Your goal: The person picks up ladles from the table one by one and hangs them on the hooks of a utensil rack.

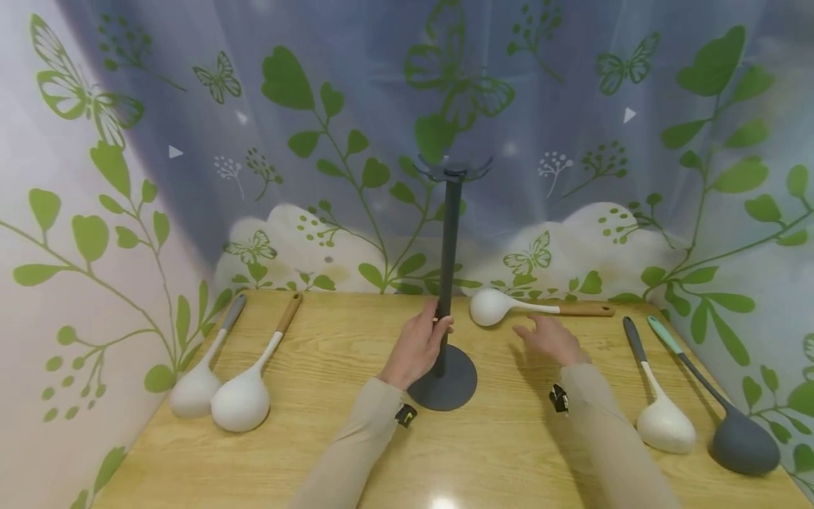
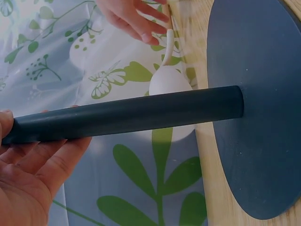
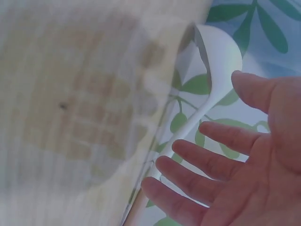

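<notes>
A dark grey utensil stand (image 1: 450, 247) rises upright from its round base (image 2: 263, 155), with a ring of hooks at the top. My left hand (image 1: 416, 348) grips its pole low down; in the left wrist view the thumb and fingers lie on either side of it. A white ladle (image 1: 490, 308) with a wooden handle lies along the table's back edge, bowl toward the stand. Just in front of it hovers my right hand (image 1: 552, 341), holding nothing. In the right wrist view its fingers (image 3: 202, 165) are spread beside the ladle's neck, and contact is hard to judge.
Two white ladles lie on the left, one grey-handled (image 1: 196, 390), one wooden-handled (image 1: 242, 404). On the right are a cream ladle (image 1: 666, 428) and a dark grey ladle (image 1: 744, 442) with a mint handle end. A leaf-patterned curtain (image 1: 356, 233) hangs behind the wooden table (image 1: 305, 438).
</notes>
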{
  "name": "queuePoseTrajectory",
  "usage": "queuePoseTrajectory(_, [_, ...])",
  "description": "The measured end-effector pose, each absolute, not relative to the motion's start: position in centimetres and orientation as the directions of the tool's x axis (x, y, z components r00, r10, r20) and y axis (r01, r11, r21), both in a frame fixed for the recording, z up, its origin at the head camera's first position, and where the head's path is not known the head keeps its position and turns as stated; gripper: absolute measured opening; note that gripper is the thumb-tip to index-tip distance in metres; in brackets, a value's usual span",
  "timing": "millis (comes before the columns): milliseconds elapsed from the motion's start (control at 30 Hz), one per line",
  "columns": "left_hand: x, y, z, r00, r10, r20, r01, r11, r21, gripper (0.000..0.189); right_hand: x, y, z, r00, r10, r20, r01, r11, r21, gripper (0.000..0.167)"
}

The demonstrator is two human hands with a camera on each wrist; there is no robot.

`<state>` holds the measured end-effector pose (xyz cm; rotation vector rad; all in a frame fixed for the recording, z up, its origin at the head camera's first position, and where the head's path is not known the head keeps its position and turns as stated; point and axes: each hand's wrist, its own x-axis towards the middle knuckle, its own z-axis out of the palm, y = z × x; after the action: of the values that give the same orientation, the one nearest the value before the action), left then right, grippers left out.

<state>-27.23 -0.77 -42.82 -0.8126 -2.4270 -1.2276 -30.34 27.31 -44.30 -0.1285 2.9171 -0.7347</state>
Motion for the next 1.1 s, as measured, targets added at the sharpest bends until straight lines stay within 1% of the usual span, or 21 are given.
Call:
queuePoseTrajectory(167, [-27.4, -0.8, -42.9, -0.791, 0.352, 0.500, 0.611, 0.466, 0.639, 0.017, -31.6, 27.3, -43.6, -0.990, -0.093, -0.102, -0.033, 0.877, -0.480, 0.067])
queuePoseTrajectory(367, [-27.4, -0.9, -43.1, -0.801, 0.353, 0.483, 0.598, 0.460, 0.656, 0.019, -33.0, 26.7, -44.4, -0.993, -0.022, -0.114, 0.031, 0.897, -0.442, 0.063])
queuePoseTrajectory(500, [-27.5, -0.8, -43.2, -0.793, 0.358, 0.493, 0.609, 0.451, 0.652, 0.018, -33.8, 26.5, -44.7, -0.999, 0.016, -0.032, 0.028, 0.907, -0.420, 0.053])
queuePoseTrajectory(567, [-27.6, -0.8, -43.1, -0.791, 0.363, 0.492, 0.611, 0.436, 0.660, 0.017, -34.1, 26.5, -44.7, -0.999, 0.029, 0.021, 0.019, 0.923, -0.385, 0.049])
queuePoseTrajectory(667, [-27.6, -0.8, -43.1, -0.795, 0.372, 0.479, 0.604, 0.419, 0.678, 0.016, -34.7, 26.9, -44.5, -0.997, 0.038, 0.061, 0.016, 0.945, -0.326, 0.049])
queuePoseTrajectory(767, [-27.7, -0.9, -43.0, -0.797, 0.375, 0.473, 0.601, 0.407, 0.688, 0.017, -35.2, 27.4, -44.3, -0.999, 0.033, 0.039, 0.020, 0.955, -0.297, 0.050])
queuePoseTrajectory(967, [-27.7, -1.1, -43.1, -0.784, 0.377, 0.492, 0.615, 0.373, 0.694, 0.016, -35.3, 27.6, -44.0, -0.998, -0.001, -0.061, 0.015, 0.964, -0.266, 0.049])
queuePoseTrajectory(1100, [-27.6, -1.0, -43.2, -0.782, 0.376, 0.498, 0.619, 0.367, 0.695, 0.017, -35.1, 27.6, -44.5, -0.995, 0.003, -0.101, 0.033, 0.955, -0.295, 0.049])
